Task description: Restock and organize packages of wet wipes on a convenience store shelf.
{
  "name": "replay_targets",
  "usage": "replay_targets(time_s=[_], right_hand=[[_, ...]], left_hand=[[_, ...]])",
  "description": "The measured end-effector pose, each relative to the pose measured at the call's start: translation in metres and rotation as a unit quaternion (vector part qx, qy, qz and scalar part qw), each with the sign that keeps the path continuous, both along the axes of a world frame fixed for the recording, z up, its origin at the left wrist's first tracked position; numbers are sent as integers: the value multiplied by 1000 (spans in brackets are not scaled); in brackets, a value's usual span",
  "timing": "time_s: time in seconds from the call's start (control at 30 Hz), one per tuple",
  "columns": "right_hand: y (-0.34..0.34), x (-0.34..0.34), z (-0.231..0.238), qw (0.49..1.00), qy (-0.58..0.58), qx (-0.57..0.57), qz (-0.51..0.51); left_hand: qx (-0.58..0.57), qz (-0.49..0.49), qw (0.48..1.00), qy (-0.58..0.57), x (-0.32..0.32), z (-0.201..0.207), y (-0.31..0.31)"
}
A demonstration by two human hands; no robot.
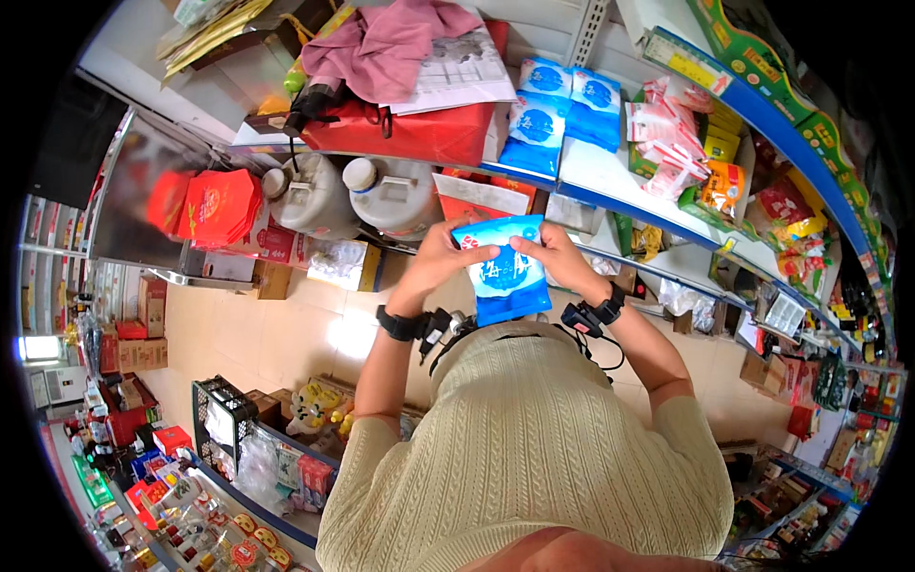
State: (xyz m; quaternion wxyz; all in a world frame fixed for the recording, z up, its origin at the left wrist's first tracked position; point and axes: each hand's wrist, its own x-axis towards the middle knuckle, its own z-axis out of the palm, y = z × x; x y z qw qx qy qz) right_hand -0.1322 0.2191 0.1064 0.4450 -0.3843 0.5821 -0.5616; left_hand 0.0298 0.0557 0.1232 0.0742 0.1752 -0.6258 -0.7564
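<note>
Between my two hands is a blue and white plastic packet (502, 281), held up in front of my body with its printed front showing. My left hand (445, 255) grips its upper left side, thumb lying across the front. At the upper right edge, my right hand (558, 255) holds it the same way, thumb on the front and fingers behind. The backs of the fingers are hidden by the packet. Several matching blue packets (534, 129) lie on the shelf just beyond my hands.
On that shelf (591, 172) sit a red box (410, 133) topped with a pink cloth (396, 48), and pink-white sachets (667, 138). Two big plastic jugs (396, 195) stand left, near red packets (219, 205). Behind me, a low rack (286, 477) and a black crate (225, 410).
</note>
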Motion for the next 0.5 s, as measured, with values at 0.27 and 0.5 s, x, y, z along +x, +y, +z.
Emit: replay_targets(time_s=[0.27, 0.5], right_hand=[[1, -3, -1, 997, -67, 10, 40], [7, -12, -14, 998, 52, -6, 33]], left_hand=[[106, 117, 986, 48, 3, -18, 32], [53, 105, 993, 33, 3, 0, 38]])
